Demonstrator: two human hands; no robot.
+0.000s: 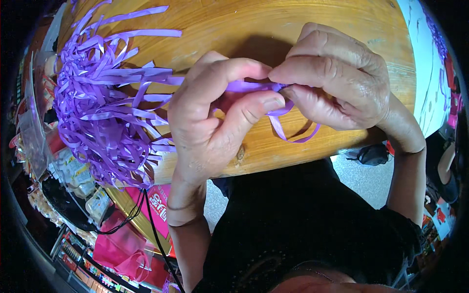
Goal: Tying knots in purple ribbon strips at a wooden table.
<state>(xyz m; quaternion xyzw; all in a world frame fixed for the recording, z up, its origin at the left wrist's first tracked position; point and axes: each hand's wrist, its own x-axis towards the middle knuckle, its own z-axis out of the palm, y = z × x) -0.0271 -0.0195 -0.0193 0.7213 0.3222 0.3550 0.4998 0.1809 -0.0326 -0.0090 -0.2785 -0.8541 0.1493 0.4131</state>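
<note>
1. A heap of purple ribbon strips [105, 112] lay at the left of the wooden surface [254, 24].
2. The left hand [215, 115] pinched one purple ribbon [254, 87].
3. The right hand [337, 80] gripped that ribbon's other end, fingertips meeting.

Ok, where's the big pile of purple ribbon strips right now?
In the head view, the pile of purple ribbon strips lies on the wooden table at its left edge, just left of the left hand.

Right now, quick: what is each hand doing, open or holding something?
Left hand: closed, pinching the purple ribbon strip between thumb and forefinger.
Right hand: closed, pinching the same strip at its other end.
</note>
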